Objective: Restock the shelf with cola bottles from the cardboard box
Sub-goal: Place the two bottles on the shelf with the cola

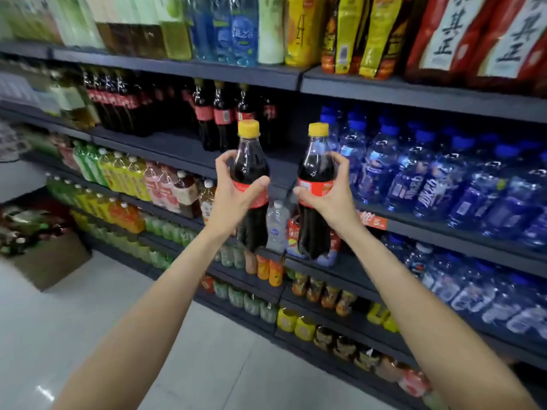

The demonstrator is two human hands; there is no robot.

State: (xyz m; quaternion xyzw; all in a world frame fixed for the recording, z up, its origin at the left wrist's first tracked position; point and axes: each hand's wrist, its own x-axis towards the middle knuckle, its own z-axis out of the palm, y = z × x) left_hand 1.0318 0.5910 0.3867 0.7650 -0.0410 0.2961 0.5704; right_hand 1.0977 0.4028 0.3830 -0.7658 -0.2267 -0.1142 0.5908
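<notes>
Each hand, left (233,196) and right (328,196), has fingers clamped on a cola bottle before the shelf (177,149); stocked colas (222,113) stand behind, blue water bottles (429,179) rightward.

Readable text on the shelves

Upper right of the frame, I read "其正" on white panels of red packs (485,34); right of centre, an orange price tag (373,220) on the shelf edge shows "5"; bottle labels blur.

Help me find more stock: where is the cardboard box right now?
In the head view the cardboard box sits on the floor at the far left, against the shelving's bottom shelves.
</notes>
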